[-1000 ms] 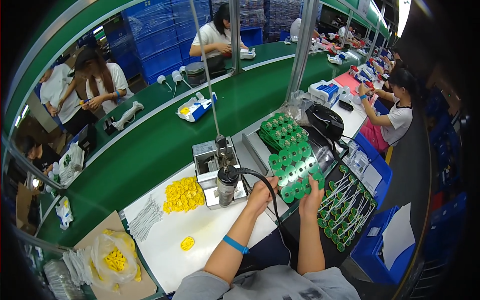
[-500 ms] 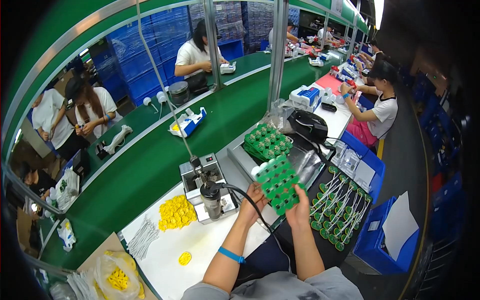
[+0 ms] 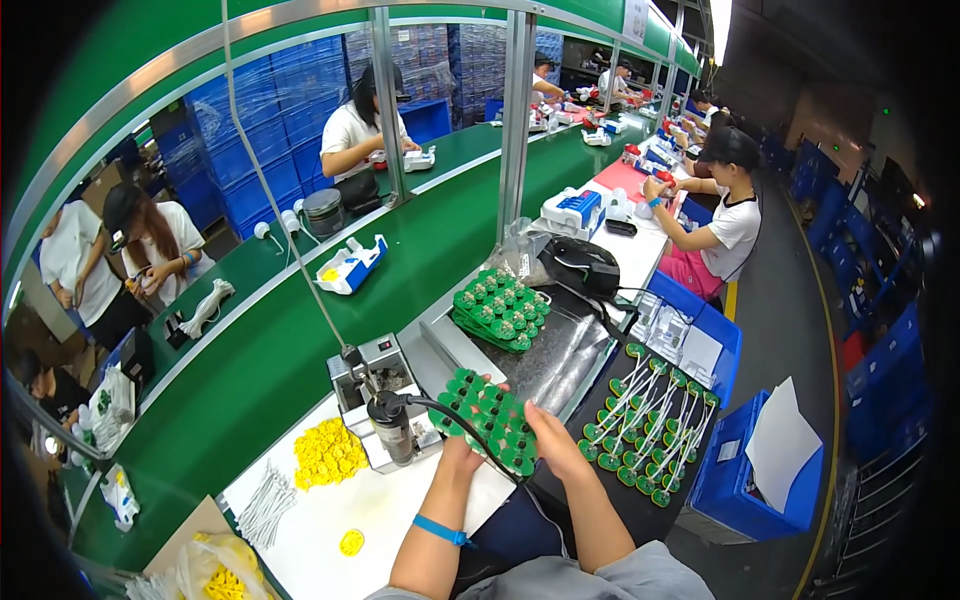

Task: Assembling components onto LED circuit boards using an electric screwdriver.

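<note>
A panel of joined round green circuit boards (image 3: 490,408) is held level in front of me, with dark parts on its upper face. My left hand (image 3: 462,455) supports it from below, and its fingertips show past the far edge. My right hand (image 3: 556,440) grips the panel's right edge. A black cable crosses over the panel from a grey-black cylindrical tool (image 3: 391,430) hanging at the left. Beyond the panel lies a stack of similar green panels (image 3: 502,308) on a dark surface.
Yellow round pieces (image 3: 330,453), one single yellow piece (image 3: 351,542) and white wires (image 3: 266,508) lie on the white tabletop. Wired round boards (image 3: 648,425) fill a black mat at right, beside a blue bin (image 3: 765,470). A green conveyor (image 3: 270,345) runs behind; co-workers sit along it.
The panel has come down and to the left, tipping from steeply tilted to nearly flat. Both hands moved with it, the left sliding farther underneath. The whole view has shifted slightly.
</note>
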Motion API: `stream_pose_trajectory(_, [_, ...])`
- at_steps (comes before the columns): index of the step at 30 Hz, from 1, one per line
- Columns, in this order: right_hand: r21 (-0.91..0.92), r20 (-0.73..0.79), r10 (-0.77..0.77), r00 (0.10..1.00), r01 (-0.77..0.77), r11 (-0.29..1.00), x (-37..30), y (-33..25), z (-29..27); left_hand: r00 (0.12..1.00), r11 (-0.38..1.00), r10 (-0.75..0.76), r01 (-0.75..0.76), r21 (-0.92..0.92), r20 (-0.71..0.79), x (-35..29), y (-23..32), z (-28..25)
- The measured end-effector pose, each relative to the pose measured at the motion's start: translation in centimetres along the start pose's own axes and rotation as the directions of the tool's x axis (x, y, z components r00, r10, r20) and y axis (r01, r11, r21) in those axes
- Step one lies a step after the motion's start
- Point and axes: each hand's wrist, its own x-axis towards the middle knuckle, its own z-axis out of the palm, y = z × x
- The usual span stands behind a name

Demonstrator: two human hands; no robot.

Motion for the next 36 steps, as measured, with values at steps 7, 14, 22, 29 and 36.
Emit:
stream_pose_trajectory(7, [-0.436,0.098,-0.403,0.91,0.403,0.805,-0.5,-0.7,-1.3,0.991,0.996,-0.081,0.076,-0.053,-0.104,0.1,-0.3,-2.7])
stream_pose_trajectory(14, [-0.602,0.362,-0.446,0.819,0.57,0.558,0.3,-1.8,2.3,0.968,0.999,-0.027,0.032,0.015,-0.248,0.6,1.2,-3.0])
stream_pose_trajectory(22, [-0.281,-0.124,-0.727,0.675,0.679,0.678,6.6,1.0,7.1,0.955,0.793,0.207,-0.036,0.608,-0.213,-0.1,1.9,-2.7])
stream_pose_trajectory(29, [-0.599,-0.037,-0.743,0.669,0.58,0.552,11.1,1.3,10.1,0.929,0.907,0.247,-0.12,0.404,-0.277,0.0,3.3,-5.2])
stream_pose_trajectory(36, [-0.694,0.107,-0.781,0.615,0.609,0.384,12.5,3.7,12.2,0.951,0.984,0.167,-0.144,0.106,-0.261,-1.2,4.1,-7.7])
